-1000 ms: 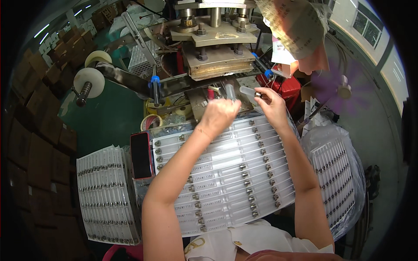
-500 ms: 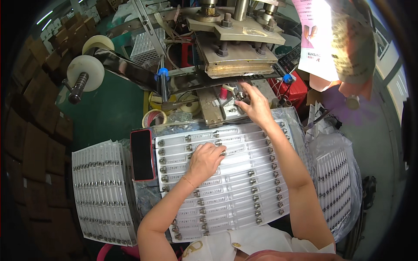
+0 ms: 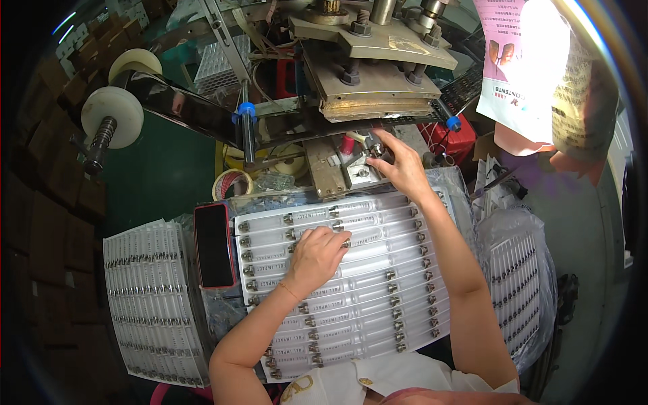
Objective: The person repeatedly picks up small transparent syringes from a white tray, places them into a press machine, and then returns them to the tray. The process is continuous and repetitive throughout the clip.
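Observation:
A wide sheet of clear plastic tubes with metal caps (image 3: 378, 297) lies in rows in front of me. My left hand (image 3: 318, 253) rests on the upper middle of this sheet, fingers curled over one tube near its cap. My right hand (image 3: 398, 162) reaches past the sheet's far edge to the metal bed of the press machine (image 3: 364, 47), fingertips on a small metal part (image 3: 373, 150) under the heavy plates. Whether the right hand grips the part I cannot tell.
A dark phone in a red case (image 3: 213, 244) lies left of the sheet. More tube sheets are stacked at the left (image 3: 152, 297) and bagged at the right (image 3: 516, 283). A film roll on white spools (image 3: 111, 115), a tape roll (image 3: 231, 183) and a red box (image 3: 452, 138) surround the machine.
My left hand came down from the machine onto the tube sheet and settled there. My right hand stayed up at the machine bed, shifting slightly. The view tilted a little toward the machine.

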A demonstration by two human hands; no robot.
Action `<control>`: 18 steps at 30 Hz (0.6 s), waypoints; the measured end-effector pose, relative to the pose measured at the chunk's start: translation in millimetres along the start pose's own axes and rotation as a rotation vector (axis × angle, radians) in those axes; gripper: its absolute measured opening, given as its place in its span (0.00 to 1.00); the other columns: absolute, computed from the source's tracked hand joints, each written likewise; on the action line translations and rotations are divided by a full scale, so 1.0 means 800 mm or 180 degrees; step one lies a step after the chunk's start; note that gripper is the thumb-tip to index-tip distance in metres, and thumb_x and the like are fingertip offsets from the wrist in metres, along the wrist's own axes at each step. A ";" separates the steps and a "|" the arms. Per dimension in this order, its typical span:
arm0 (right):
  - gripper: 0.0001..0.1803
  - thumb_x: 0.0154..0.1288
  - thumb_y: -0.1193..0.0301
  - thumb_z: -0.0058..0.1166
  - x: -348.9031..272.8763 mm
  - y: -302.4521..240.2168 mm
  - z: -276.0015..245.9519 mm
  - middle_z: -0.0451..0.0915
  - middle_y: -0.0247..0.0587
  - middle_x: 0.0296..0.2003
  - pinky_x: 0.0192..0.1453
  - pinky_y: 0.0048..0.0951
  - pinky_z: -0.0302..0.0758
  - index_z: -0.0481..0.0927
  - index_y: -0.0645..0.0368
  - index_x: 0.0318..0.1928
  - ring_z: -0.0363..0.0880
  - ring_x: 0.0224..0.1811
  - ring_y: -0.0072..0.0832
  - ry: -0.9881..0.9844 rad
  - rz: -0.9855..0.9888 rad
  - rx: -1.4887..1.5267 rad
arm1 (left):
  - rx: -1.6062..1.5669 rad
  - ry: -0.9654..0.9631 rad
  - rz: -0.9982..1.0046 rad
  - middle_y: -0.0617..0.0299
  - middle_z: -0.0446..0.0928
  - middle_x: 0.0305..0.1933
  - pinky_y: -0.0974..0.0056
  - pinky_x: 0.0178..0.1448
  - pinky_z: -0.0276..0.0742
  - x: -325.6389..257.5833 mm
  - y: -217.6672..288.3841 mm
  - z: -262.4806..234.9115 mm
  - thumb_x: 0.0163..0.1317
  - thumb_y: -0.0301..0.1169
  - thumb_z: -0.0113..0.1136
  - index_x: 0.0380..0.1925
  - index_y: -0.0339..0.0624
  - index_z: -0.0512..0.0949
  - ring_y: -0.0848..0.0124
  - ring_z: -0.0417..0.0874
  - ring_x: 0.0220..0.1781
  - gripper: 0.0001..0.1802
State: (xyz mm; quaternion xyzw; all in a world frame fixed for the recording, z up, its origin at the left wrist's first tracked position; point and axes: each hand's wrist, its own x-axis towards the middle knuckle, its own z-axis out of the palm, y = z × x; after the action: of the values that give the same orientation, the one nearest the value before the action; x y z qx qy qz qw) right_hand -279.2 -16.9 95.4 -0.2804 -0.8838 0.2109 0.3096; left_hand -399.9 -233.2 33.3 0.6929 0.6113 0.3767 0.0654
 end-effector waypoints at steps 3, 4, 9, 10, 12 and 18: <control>0.32 0.51 0.69 0.67 0.001 -0.002 0.000 0.76 0.50 0.54 0.55 0.35 0.74 0.72 0.56 0.59 0.78 0.53 0.42 -0.0059 0.0143 0.0092 | 0.0052 0.0003 0.0025 0.61 0.80 0.35 0.60 0.50 0.70 0.000 0.001 0.000 0.53 0.29 0.63 0.44 0.43 0.78 0.63 0.76 0.44 0.16; 0.32 0.52 0.68 0.67 0.001 -0.001 0.000 0.77 0.49 0.53 0.54 0.35 0.74 0.72 0.54 0.59 0.78 0.52 0.43 -0.0023 0.0099 0.0087 | 0.0064 0.0009 0.0029 0.61 0.80 0.35 0.60 0.50 0.70 0.000 0.000 0.000 0.53 0.29 0.63 0.44 0.44 0.78 0.63 0.76 0.44 0.16; 0.31 0.52 0.66 0.66 0.002 0.004 0.004 0.78 0.48 0.51 0.52 0.37 0.75 0.73 0.50 0.59 0.78 0.50 0.44 0.0137 -0.0125 0.0061 | 0.0164 0.0022 0.0084 0.62 0.78 0.33 0.61 0.49 0.69 0.001 0.003 -0.002 0.52 0.28 0.64 0.43 0.43 0.77 0.64 0.76 0.43 0.17; 0.31 0.52 0.66 0.66 0.002 0.003 0.004 0.78 0.48 0.51 0.52 0.37 0.75 0.73 0.50 0.59 0.78 0.50 0.44 0.0125 -0.0099 0.0056 | 0.0167 0.0031 0.0086 0.62 0.78 0.33 0.61 0.49 0.69 0.000 0.003 -0.002 0.52 0.28 0.64 0.43 0.43 0.77 0.64 0.76 0.43 0.17; 0.31 0.52 0.66 0.66 0.001 0.000 0.004 0.78 0.48 0.51 0.52 0.37 0.75 0.73 0.50 0.59 0.78 0.50 0.45 0.0101 -0.0048 0.0040 | 0.0167 0.0051 0.0091 0.62 0.78 0.33 0.61 0.49 0.69 -0.001 0.002 0.000 0.52 0.28 0.64 0.44 0.43 0.77 0.64 0.76 0.43 0.17; 0.31 0.52 0.66 0.66 0.000 0.003 0.004 0.78 0.48 0.51 0.52 0.37 0.75 0.73 0.49 0.59 0.78 0.50 0.44 0.0107 -0.0050 0.0016 | 0.0159 0.0060 0.0093 0.61 0.78 0.33 0.61 0.49 0.69 -0.001 0.002 0.001 0.53 0.28 0.64 0.43 0.43 0.77 0.64 0.76 0.43 0.16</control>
State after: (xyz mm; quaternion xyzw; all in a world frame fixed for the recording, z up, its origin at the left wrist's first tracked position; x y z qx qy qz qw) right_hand -280.7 -15.8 92.3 -0.2761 -0.8801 0.2059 0.3268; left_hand -398.2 -234.2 33.7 0.6997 0.6109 0.3687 0.0368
